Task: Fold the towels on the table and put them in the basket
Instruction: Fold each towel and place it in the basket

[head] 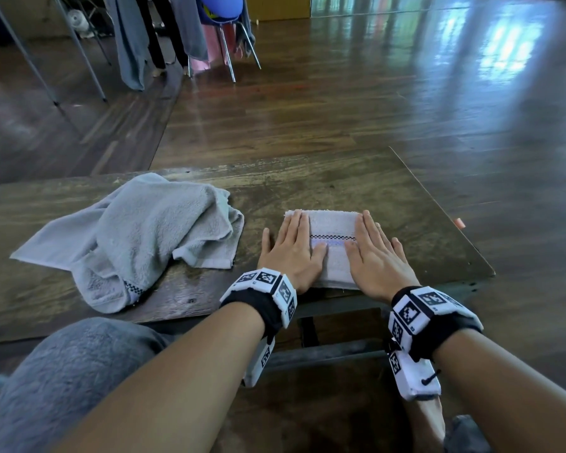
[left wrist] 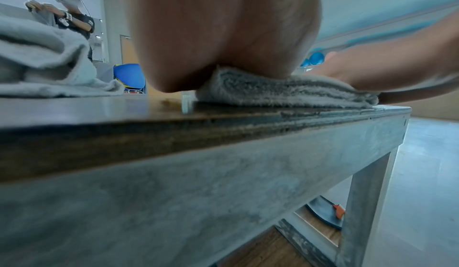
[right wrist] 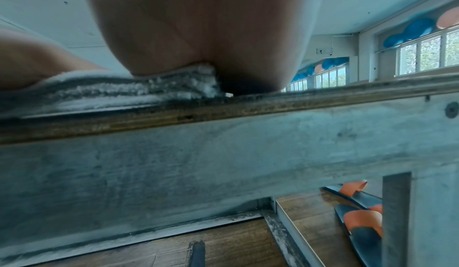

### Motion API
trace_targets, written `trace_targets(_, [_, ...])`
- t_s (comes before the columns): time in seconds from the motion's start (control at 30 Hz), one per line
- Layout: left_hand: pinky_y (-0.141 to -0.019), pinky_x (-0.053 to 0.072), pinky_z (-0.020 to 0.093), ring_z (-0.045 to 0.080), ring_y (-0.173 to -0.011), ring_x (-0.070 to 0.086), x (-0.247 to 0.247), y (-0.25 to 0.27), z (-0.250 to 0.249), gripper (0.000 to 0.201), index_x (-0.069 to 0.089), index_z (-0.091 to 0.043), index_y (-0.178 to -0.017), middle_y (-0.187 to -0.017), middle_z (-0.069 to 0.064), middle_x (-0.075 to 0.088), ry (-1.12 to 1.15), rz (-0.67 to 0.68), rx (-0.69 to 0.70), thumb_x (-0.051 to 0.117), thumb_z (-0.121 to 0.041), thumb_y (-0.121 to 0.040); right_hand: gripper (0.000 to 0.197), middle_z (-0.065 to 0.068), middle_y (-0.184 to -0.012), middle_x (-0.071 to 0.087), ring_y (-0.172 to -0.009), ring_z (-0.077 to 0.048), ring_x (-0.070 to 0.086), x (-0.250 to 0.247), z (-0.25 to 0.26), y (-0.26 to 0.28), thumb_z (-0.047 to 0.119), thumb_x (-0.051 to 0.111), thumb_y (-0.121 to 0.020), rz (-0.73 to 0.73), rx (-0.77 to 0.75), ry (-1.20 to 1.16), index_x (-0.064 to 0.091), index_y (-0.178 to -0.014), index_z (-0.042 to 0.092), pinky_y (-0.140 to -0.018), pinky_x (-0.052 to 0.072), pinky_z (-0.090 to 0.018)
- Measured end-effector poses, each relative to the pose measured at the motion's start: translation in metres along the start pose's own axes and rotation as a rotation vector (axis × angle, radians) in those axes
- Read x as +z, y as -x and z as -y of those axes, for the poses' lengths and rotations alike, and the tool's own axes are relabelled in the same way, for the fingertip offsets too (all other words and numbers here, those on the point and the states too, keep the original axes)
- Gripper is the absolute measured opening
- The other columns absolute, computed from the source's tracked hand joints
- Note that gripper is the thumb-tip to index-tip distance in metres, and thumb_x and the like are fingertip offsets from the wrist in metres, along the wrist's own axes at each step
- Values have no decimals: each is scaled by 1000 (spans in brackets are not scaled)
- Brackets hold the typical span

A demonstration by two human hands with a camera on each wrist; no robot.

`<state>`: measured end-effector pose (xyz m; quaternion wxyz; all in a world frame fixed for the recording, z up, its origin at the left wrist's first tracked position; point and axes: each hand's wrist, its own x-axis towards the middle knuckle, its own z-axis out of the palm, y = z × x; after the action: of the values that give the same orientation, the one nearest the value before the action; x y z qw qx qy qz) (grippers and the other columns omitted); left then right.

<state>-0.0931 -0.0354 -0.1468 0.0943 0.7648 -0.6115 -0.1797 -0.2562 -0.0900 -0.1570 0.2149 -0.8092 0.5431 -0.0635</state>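
A small folded grey towel (head: pixel 333 238) with a checkered stripe lies near the front right of the wooden table (head: pixel 356 188). My left hand (head: pixel 293 248) lies flat on its left side, fingers straight. My right hand (head: pixel 374 253) lies flat on its right side in the same way. In the left wrist view the heel of the left hand (left wrist: pixel 223 41) presses the layered towel (left wrist: pixel 285 90). The right wrist view has the right hand (right wrist: pixel 203 32) on the towel's edge (right wrist: pixel 139 87). A crumpled grey towel (head: pixel 144 237) lies on the table's left half. No basket is in view.
The table's front edge (head: pixel 324 305) is just under my wrists. Another person (left wrist: pixel 74 20) stands beyond the table holding cloth. A blue chair (head: pixel 223 14) draped with cloth stands on the wooden floor behind. Orange and dark sandals (right wrist: pixel 360 218) lie under the table.
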Motion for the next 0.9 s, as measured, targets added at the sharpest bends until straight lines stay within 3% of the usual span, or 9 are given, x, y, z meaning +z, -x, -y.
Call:
trace_targets(0.5, [-122,-14,44,10,-151,-18,2,-12,8,73,-16,-25,-157,-162,-12,-24,62,29,-94,16,-58,-100,62,10,-167,-15,-154,-8,-9,2,-4,4,46,10,-105,-9,14,7,-9,-160,25,-125,-5,-39])
trace_targets(0.9, [-123,-13,39,15,-152,-19,-1,-19,9,65,-15,-23,-157,-165,-4,-17,156,30,-174,17,-47,-105,63,6,-168,-12,-154,-10,-8,2,-5,4,49,11,-104,-14,26,22,-10,-159,28,-125,-5,-40])
